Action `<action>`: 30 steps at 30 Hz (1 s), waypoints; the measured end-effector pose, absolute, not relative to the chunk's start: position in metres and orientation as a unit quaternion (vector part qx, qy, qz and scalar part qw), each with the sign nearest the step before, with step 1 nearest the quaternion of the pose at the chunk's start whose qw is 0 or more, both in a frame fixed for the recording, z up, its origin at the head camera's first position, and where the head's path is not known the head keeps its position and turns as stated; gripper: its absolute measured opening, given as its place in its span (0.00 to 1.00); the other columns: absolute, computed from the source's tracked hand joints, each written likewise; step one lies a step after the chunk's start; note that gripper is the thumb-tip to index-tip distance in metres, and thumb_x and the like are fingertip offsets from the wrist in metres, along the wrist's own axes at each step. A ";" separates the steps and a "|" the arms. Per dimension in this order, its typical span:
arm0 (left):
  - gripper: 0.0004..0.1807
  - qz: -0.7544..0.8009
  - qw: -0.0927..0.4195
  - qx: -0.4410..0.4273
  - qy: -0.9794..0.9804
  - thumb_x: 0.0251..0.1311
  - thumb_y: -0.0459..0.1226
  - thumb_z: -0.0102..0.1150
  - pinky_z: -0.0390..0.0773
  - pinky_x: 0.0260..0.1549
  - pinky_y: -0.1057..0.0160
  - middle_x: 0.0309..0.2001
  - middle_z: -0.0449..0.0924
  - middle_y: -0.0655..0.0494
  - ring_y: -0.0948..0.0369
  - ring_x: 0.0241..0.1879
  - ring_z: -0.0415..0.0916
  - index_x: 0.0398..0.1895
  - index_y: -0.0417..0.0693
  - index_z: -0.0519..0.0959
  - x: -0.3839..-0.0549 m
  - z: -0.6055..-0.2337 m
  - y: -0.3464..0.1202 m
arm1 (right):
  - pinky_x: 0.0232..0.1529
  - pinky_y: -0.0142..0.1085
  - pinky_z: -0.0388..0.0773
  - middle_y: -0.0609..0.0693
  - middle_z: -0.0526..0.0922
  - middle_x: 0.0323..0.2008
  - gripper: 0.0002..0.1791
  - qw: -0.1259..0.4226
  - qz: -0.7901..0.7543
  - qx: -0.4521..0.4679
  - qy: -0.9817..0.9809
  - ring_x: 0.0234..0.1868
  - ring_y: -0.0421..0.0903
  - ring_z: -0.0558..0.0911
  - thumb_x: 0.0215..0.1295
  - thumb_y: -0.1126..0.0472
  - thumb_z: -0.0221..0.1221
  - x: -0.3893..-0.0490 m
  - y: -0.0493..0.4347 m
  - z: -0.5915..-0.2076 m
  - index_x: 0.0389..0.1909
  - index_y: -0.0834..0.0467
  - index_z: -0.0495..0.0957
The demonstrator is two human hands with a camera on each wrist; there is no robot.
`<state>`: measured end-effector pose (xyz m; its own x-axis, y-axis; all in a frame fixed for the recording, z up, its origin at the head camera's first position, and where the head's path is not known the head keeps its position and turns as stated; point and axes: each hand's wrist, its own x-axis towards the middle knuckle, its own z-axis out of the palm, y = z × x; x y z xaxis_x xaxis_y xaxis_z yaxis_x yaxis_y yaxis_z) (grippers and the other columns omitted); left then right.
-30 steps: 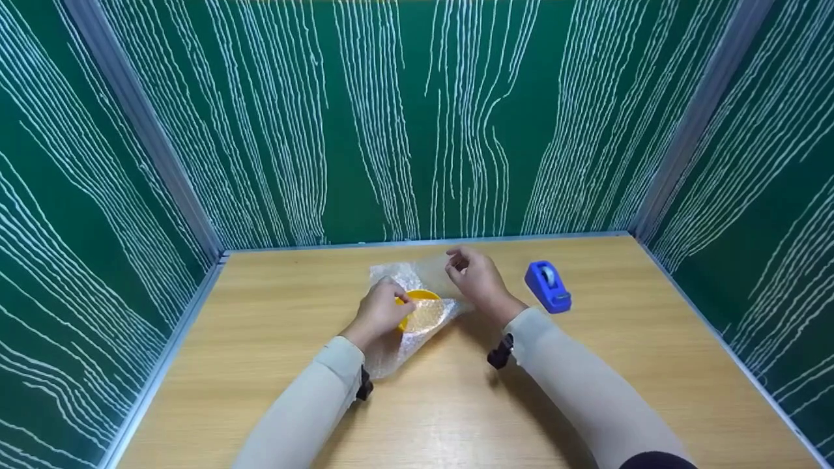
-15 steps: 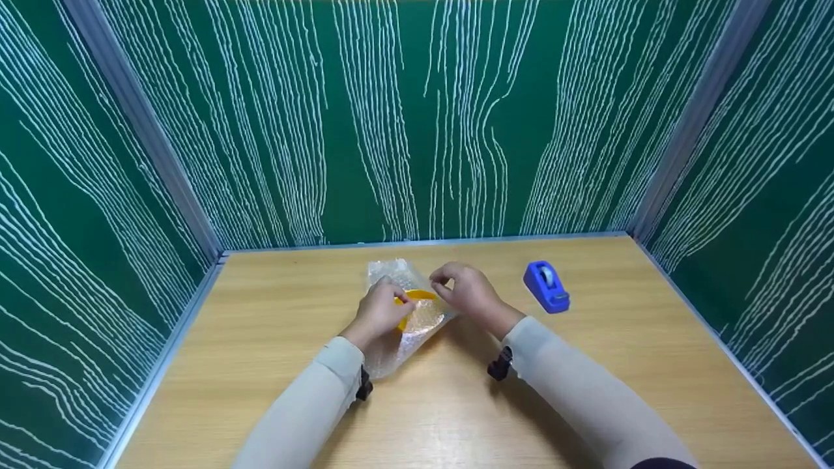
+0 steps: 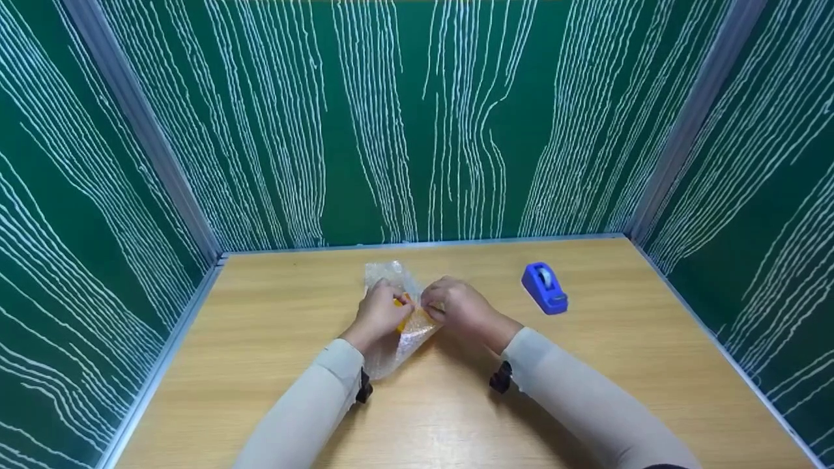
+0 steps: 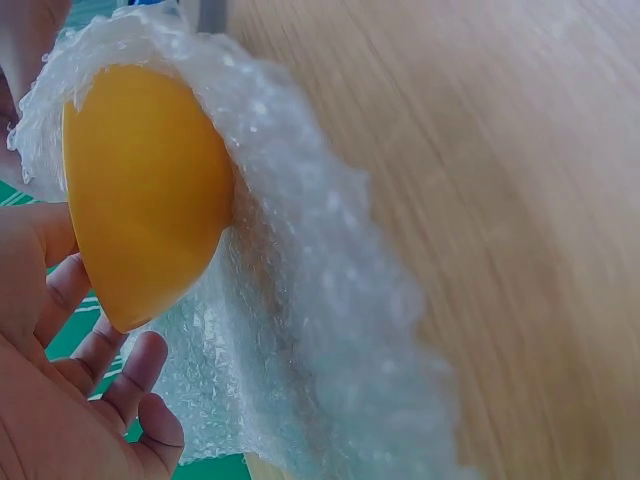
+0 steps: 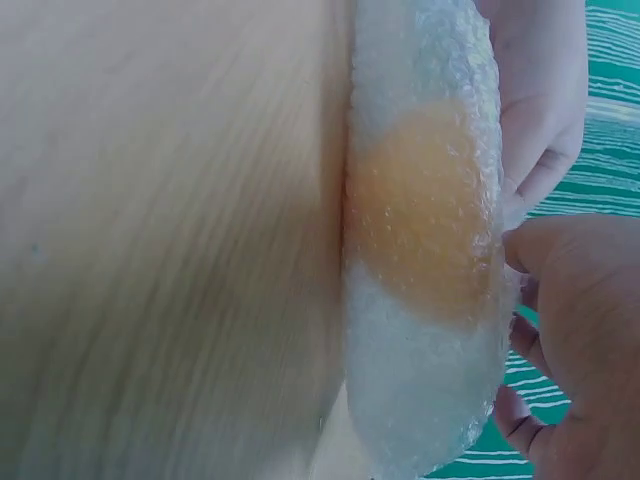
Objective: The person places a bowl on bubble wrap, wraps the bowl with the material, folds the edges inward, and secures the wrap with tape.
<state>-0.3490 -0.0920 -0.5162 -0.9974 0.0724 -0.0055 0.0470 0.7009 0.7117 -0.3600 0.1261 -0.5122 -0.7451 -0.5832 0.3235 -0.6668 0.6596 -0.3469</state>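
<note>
A yellow bowl [image 4: 150, 190] sits in a sheet of bubble wrap [image 4: 300, 200] on the table, folded up around its side. My left hand [image 3: 381, 309] is at the near left of the bowl, thumb and forefinger pinching the folded-over wrap at the bowl's rim; its other fingers are loosely bent beside the yellow side. From the right, my right hand [image 3: 459, 306] grips the wrap's right part with bent fingers, over the bowl. In the right wrist view the wrap [image 5: 430, 380] covers the bowl, which shows through it as an orange patch.
A blue tape dispenser [image 3: 544, 288] with a roll in it stands on the wooden table [image 3: 443, 417], to the right of my right hand. Green panels [image 3: 287, 130] with white wavy lines enclose the table at the back and both sides.
My right hand has moved left and slightly toward me, bringing the right part of the bubble wrap over the bowl, so less yellow shows. My left hand has stayed in place.
</note>
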 end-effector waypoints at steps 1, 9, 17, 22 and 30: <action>0.07 0.384 0.015 0.034 0.923 0.75 0.42 0.75 0.84 0.71 0.50 0.60 0.75 0.52 0.51 0.61 0.76 0.38 0.50 0.89 -0.349 -0.517 -0.092 | 0.70 0.44 0.88 0.44 0.95 0.57 0.10 0.091 0.222 0.351 -0.905 0.60 0.46 0.90 0.77 0.60 0.74 -0.359 0.126 -0.512 0.55 0.48 0.96; 0.07 0.391 0.019 0.031 0.920 0.74 0.42 0.74 0.86 0.68 0.53 0.59 0.74 0.52 0.50 0.62 0.76 0.37 0.52 0.89 -0.350 -0.519 -0.091 | 0.75 0.51 0.85 0.48 0.93 0.65 0.18 0.070 0.175 0.391 -0.901 0.67 0.50 0.89 0.83 0.48 0.68 -0.353 0.132 -0.512 0.64 0.50 0.91; 0.07 0.378 0.012 0.040 0.925 0.73 0.42 0.74 0.87 0.64 0.52 0.58 0.76 0.51 0.50 0.59 0.78 0.37 0.50 0.91 -0.350 -0.524 -0.092 | 0.77 0.53 0.82 0.52 0.88 0.73 0.28 0.048 0.150 0.459 -0.874 0.75 0.56 0.85 0.78 0.39 0.71 -0.351 0.144 -0.513 0.67 0.54 0.89; 0.08 0.377 0.006 0.046 0.925 0.73 0.43 0.74 0.84 0.65 0.49 0.58 0.77 0.49 0.50 0.57 0.77 0.40 0.48 0.91 -0.350 -0.523 -0.095 | 0.78 0.54 0.82 0.54 0.87 0.73 0.25 0.052 0.148 0.476 -0.865 0.74 0.58 0.84 0.78 0.44 0.72 -0.352 0.146 -0.514 0.64 0.57 0.90; 0.08 0.436 0.007 0.003 0.900 0.76 0.41 0.73 0.76 0.81 0.46 0.63 0.76 0.50 0.48 0.68 0.76 0.52 0.52 0.89 -0.359 -0.513 -0.117 | 0.80 0.53 0.79 0.51 0.86 0.74 0.25 0.027 0.141 0.454 -0.880 0.76 0.57 0.83 0.79 0.43 0.71 -0.352 0.143 -0.514 0.67 0.53 0.89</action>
<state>-0.3588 -0.1168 -0.5125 -0.9999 0.0110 -0.0097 -0.0008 0.6194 0.7851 -0.3525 0.1431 -0.5143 -0.5870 -0.7904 0.1753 -0.8056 0.5486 -0.2239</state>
